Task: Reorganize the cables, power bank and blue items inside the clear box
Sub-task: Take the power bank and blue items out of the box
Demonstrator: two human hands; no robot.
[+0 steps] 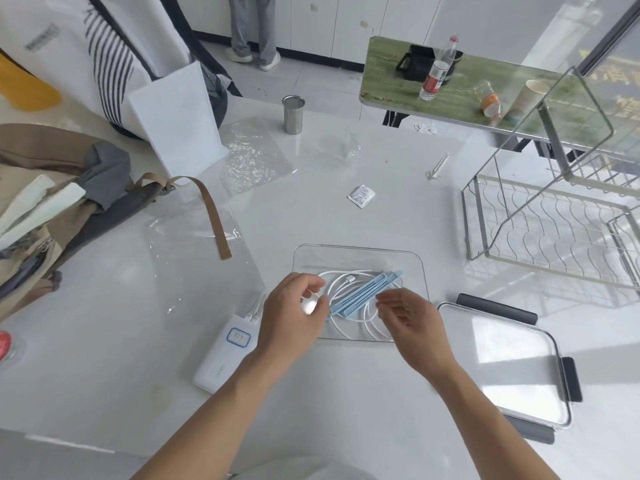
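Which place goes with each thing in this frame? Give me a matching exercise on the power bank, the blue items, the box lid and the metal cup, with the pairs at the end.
Things:
1. power bank
2. blue items
3. box lid
4. metal cup

Places:
A. on the table to the right of the clear box
B. far back on the table, beyond the clear box
C. inside the clear box, on the white cable
D. on the table to the left of the clear box, by the left hand

Pairs: 1-D, 2-C, 3-A, 4-B
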